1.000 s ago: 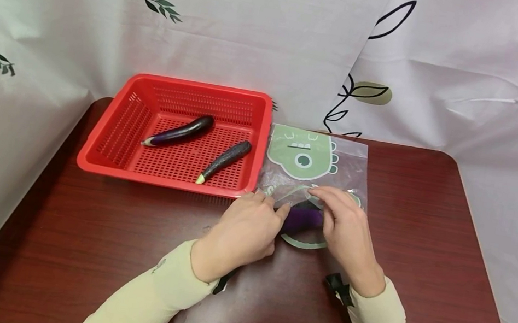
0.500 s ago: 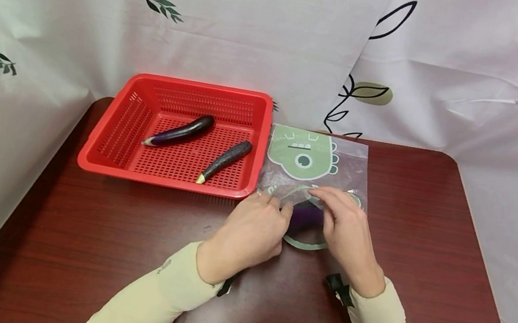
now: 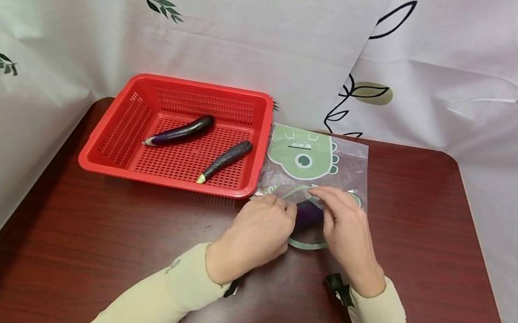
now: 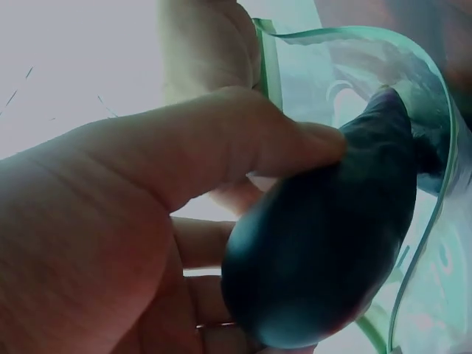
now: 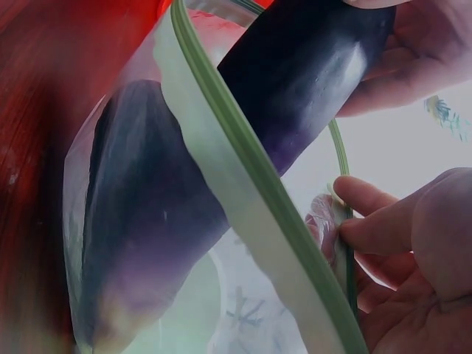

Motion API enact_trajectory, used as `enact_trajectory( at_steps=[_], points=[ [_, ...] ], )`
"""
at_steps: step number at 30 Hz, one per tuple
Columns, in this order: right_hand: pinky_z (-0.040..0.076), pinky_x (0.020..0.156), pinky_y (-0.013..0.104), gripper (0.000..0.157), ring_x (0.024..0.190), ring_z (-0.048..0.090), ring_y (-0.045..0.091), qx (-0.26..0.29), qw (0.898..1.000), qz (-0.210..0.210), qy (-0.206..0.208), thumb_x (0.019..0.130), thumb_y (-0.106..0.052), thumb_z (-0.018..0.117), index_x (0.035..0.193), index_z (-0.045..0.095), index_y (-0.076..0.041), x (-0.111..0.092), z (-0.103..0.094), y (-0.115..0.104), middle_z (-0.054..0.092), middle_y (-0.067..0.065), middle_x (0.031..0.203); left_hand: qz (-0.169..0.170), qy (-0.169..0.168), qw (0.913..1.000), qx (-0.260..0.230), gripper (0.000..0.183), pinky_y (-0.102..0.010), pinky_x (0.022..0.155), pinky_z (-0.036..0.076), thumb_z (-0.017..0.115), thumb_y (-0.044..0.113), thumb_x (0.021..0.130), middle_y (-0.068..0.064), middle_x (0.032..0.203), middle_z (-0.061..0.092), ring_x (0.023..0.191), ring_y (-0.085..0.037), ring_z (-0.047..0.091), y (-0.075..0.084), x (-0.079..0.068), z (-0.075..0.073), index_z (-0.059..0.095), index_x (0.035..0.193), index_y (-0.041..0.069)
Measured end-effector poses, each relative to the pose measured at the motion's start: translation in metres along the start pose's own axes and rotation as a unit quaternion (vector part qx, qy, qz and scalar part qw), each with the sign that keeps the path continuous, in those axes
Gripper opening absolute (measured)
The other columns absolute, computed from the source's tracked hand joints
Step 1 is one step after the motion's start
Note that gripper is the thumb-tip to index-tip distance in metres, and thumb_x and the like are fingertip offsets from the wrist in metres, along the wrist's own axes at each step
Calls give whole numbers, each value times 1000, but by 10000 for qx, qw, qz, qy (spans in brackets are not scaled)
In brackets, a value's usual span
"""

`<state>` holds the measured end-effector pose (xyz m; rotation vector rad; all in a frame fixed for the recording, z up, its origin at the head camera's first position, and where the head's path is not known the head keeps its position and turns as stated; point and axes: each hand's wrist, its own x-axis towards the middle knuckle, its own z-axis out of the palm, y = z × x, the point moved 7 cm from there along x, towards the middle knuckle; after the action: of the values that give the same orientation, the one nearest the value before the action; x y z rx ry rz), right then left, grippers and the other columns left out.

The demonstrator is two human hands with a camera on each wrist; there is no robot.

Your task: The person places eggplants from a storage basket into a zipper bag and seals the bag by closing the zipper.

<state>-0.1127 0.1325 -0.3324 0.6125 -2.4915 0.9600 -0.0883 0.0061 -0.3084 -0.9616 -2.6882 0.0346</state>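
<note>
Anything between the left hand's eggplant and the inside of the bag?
Nothing visible blocks the mouth: the right hand pinches the edge of the bag, and the eggplant has its tip inside. A dark shape within, perhaps another eggplant, might crowd it.

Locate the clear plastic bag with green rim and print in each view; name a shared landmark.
Head: bag, just right of the red slotted plastic basket.
Left wrist: bag at right, its green rim arching.
Right wrist: bag across left and middle, rim running diagonally.
Landmark: left hand, gripping a dark purple, elongated eggplant.
</note>
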Motion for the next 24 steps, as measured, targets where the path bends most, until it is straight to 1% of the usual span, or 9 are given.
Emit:
enact_trajectory(
  at_steps=[4,8,14,21,24],
  points=[
    [50,92,39,34,107,65,22,4,10000,2,-12,90,14,57,112,74,-5,0,0,0,71,6,113,-25,82,10000,45,11,-33,63,50,67,13,78,-3,74,67,70,-21,62,3,2,2,70,87,7],
    [50,93,38,34,107,65,23,19,10000,-5,-10,90,14,57,112,74,-5,0,0,0,71,6,114,-36,68,9999,81,6,-31,63,50,66,13,80,-2,73,66,69,-20,62,6,4,5,69,83,9],
    [50,93,39,33,107,65,23,21,10000,-53,5,90,14,57,111,74,-4,1,-1,-1,71,7,113,-26,37,9999,154,4,-31,58,49,67,15,81,-2,72,65,66,-19,62,11,7,9,67,81,10],
    [50,93,40,33,107,65,24,20,10000,-88,-35,90,14,57,112,74,-3,0,-1,-1,71,8,113,-2,78,9997,252,4,-31,56,48,65,13,84,-2,71,64,64,-18,62,15,11,11,68,84,10],
    [50,93,40,33,108,65,24,23,9999,-95,-54,90,14,58,112,74,-4,0,-1,-1,70,8,114,7,67,9994,338,7,-30,57,48,63,12,87,-2,73,65,65,-17,62,16,12,14,70,87,9]
  ],
)
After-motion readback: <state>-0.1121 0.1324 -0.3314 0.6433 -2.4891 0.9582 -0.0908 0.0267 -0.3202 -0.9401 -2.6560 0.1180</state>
